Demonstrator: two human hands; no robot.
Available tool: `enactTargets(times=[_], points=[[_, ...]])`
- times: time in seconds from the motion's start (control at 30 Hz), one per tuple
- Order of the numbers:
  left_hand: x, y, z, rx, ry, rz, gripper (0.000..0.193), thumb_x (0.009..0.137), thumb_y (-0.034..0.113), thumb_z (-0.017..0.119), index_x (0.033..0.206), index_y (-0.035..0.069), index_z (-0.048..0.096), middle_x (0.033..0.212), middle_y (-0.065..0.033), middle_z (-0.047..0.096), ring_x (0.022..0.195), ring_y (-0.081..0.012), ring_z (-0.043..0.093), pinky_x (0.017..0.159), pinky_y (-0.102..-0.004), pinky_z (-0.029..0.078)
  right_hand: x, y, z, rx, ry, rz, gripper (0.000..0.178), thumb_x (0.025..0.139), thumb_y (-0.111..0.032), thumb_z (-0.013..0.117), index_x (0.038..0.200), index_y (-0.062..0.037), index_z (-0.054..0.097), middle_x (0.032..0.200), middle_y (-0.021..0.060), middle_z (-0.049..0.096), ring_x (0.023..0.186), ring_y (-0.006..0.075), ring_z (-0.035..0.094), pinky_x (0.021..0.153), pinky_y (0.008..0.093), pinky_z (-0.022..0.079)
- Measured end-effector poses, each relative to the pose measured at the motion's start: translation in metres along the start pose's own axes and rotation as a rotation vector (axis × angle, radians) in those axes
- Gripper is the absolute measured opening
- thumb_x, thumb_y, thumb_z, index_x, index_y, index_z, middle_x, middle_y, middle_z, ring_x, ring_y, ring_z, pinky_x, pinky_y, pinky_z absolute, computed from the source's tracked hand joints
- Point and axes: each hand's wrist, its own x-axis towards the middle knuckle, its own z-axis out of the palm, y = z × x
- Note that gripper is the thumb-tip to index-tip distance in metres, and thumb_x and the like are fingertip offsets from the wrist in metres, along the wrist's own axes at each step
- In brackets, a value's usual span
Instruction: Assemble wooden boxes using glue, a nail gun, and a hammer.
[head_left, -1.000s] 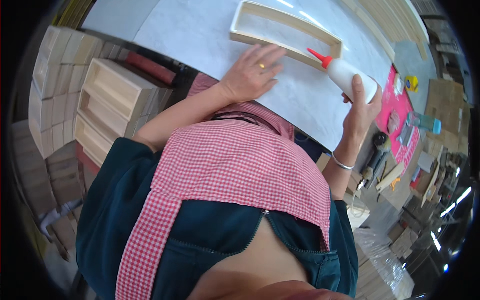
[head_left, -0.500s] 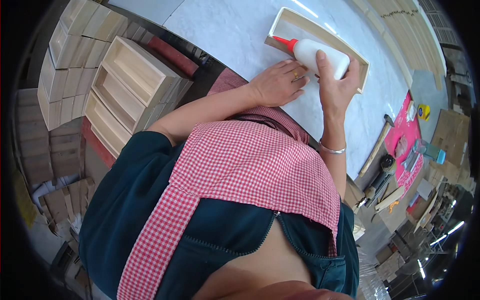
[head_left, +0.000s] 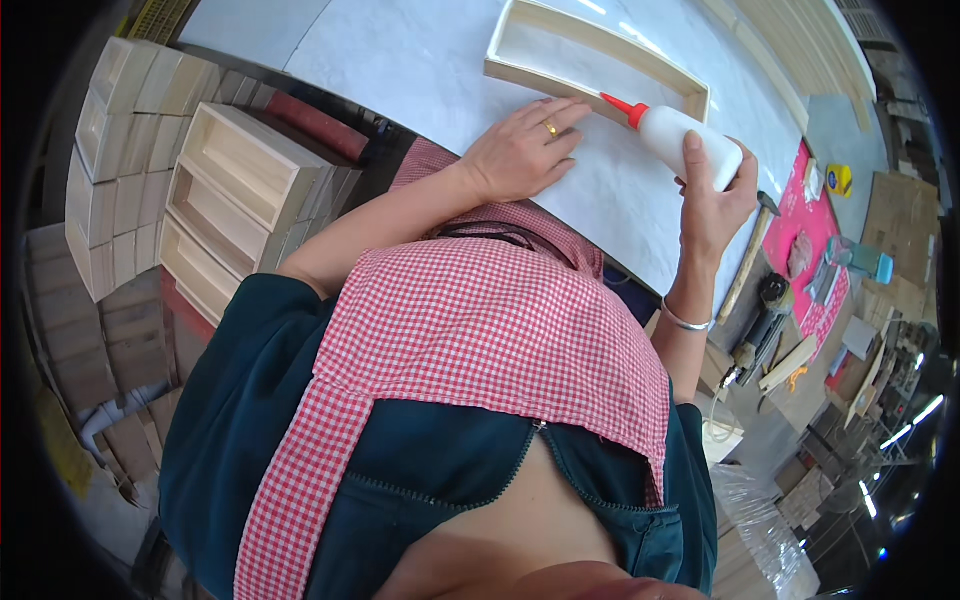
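Observation:
A narrow rectangular wooden frame (head_left: 640, 52) lies on the pale marbled tabletop, its inside showing the table surface. My right hand (head_left: 716, 205) is wrapped round a white squeeze bottle (head_left: 685, 142) with a red nozzle. The bottle is tilted, and its red tip (head_left: 612, 101) points left, close to the frame's near long side. My left hand (head_left: 528, 150) lies palm down with fingers stretched out, the fingertips at the frame's near side. Whether they press on the wood I cannot tell. Under the left palm is bare tabletop.
Stacked wooden boxes (head_left: 235, 165) stand at the left beside the table. Long wooden strips (head_left: 790, 60) lie at the far right. Further right are a hammer (head_left: 745, 262), a pink sheet (head_left: 815, 240), a yellow tape measure (head_left: 838, 180) and a teal-lidded container (head_left: 868, 260).
The bottle has moved right and nearer to me; its nozzle has gone from the frame's left end to its near side. The whole view has shifted a little.

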Motion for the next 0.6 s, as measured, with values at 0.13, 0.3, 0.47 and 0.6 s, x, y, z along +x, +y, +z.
enactTargets(times=[0.13, 0.3, 0.47, 0.6], points=[[0.001, 0.002, -0.002, 0.008, -0.001, 0.012, 0.024, 0.086, 0.019, 0.068, 0.104, 0.003, 0.064, 0.14, -0.0136, 0.054, 0.13, -0.0276, 0.053, 0.111, -0.0384, 0.041, 0.002, 0.008, -0.022, -0.023, 0.055, 0.041, 0.053, 0.084, -0.034, 0.081, 0.113, 0.0044, 0.06, 0.094, 0.0172, 0.065, 0.073, 0.0227, 0.065, 0.057, 0.0282, 0.055], [0.002, 0.001, -0.002, -0.002, -0.001, 0.028, 0.024, 0.086, 0.018, 0.068, 0.104, 0.002, 0.064, 0.141, -0.014, 0.054, 0.131, -0.0277, 0.052, 0.111, -0.0381, 0.041, 0.004, 0.021, -0.047, -0.06, 0.131, 0.092, 0.051, 0.083, -0.031, 0.082, 0.112, 0.0045, 0.059, 0.093, 0.0179, 0.066, 0.074, 0.0234, 0.065, 0.056, 0.0305, 0.057], [0.003, 0.005, -0.004, -0.003, -0.011, 0.018, 0.024, 0.086, 0.016, 0.069, 0.105, 0.002, 0.064, 0.141, -0.0142, 0.054, 0.132, -0.0277, 0.051, 0.112, -0.0376, 0.041, 0.004, 0.032, -0.068, -0.095, 0.194, 0.12, 0.052, 0.082, -0.031, 0.083, 0.112, 0.0049, 0.06, 0.093, 0.0187, 0.066, 0.075, 0.024, 0.066, 0.056, 0.0312, 0.058], [0.003, 0.006, -0.003, 0.003, -0.013, 0.015, 0.024, 0.086, 0.015, 0.069, 0.105, 0.002, 0.064, 0.141, -0.0143, 0.054, 0.132, -0.0278, 0.051, 0.112, -0.0374, 0.041, 0.005, 0.038, -0.08, -0.138, 0.222, 0.112, 0.054, 0.082, -0.035, 0.082, 0.111, 0.0052, 0.06, 0.093, 0.0184, 0.066, 0.076, 0.0249, 0.067, 0.056, 0.0291, 0.057]])
